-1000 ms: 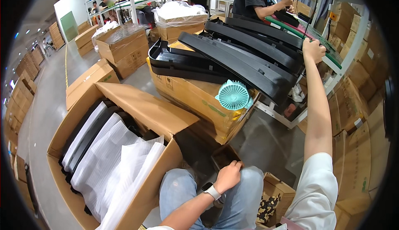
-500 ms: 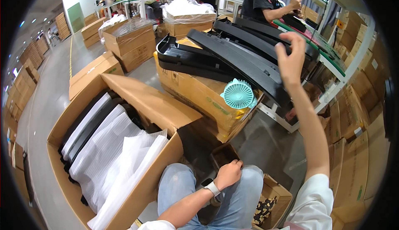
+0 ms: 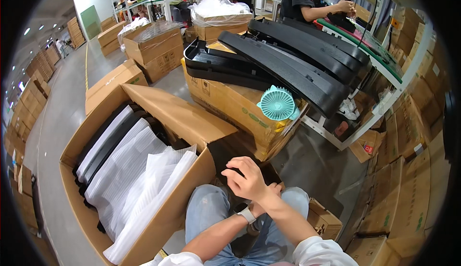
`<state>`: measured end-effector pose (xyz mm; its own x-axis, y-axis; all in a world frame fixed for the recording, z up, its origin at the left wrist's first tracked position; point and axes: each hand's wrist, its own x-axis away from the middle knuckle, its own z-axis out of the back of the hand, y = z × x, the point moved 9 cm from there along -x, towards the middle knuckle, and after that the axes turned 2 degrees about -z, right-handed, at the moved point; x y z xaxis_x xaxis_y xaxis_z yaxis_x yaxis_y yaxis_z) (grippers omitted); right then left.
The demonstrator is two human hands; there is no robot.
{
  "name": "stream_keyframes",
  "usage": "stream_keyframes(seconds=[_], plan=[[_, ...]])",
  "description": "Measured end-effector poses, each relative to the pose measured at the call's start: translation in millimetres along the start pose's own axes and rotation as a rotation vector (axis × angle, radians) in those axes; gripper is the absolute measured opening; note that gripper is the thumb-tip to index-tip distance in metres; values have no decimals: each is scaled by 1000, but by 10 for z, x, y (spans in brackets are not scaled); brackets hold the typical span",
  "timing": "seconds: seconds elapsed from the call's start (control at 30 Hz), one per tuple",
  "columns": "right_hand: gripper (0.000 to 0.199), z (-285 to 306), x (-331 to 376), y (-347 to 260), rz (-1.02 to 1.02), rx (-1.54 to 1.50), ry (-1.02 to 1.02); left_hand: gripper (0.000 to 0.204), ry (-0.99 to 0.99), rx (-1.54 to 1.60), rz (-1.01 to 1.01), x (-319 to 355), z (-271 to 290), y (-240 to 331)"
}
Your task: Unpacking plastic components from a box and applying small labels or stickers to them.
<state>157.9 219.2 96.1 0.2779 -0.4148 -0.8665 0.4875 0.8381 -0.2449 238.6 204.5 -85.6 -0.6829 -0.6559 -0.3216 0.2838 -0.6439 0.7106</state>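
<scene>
My right hand [image 3: 244, 179] hovers in front of my knees, its fingers loosely curled and the thumb apart from them, with nothing visible in it. My left hand [image 3: 274, 189], below a watch [image 3: 247, 214], rests between my knees. The right wrist crosses over it and hides most of its fingers. Just beyond lies a small brown box [image 3: 272, 173], largely covered by my hands. Long black plastic shells [image 3: 283, 69] are piled on a worn carton [image 3: 225, 107] ahead. A turquoise fan [image 3: 278, 104] sits at that carton's near right corner.
On my left a large open cardboard box [image 3: 144, 239] holds black parts between white foam sheets [image 3: 125, 170]. A low carton [image 3: 331, 215] stands by my right knee. Stacked cartons [image 3: 403, 203] line the right side. A co-worker [image 3: 312, 1] sits at a green-topped bench [image 3: 384, 59].
My right hand has come down from beside the black shells to in front of my knees, crossing over the left. The left hand stays nearly in place. My view has shifted slightly.
</scene>
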Motion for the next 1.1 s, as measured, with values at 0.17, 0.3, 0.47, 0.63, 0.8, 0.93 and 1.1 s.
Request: stream_keyframes(seconds=[0.17, 0.3, 0.47, 0.63, 0.8, 0.93, 1.1], plan=[[20, 107, 134, 287, -164, 10, 24, 19, 12, 125, 3, 48, 38, -14], [16, 108, 312, 507, -385, -48, 38, 21, -18, 103, 24, 106, 1, -10], [14, 112, 324, 523, -451, -104, 18, 22, -53, 127, 74, 107, -47, -41], [13, 163, 393, 591, -487, -122, -2, 22, -138, 55, 83, 50, -94, 37], [11, 49, 369, 587, -466, -114, -21, 17, -93, 25, 64, 221, -51, -116], [10, 191, 266, 641, -514, -77, -4, 14, -474, -342, -76, 417, 571, 496], [10, 185, 368, 810, -663, -171, 15, 15, 229, -219, -138, 758, 2839, 1023]])
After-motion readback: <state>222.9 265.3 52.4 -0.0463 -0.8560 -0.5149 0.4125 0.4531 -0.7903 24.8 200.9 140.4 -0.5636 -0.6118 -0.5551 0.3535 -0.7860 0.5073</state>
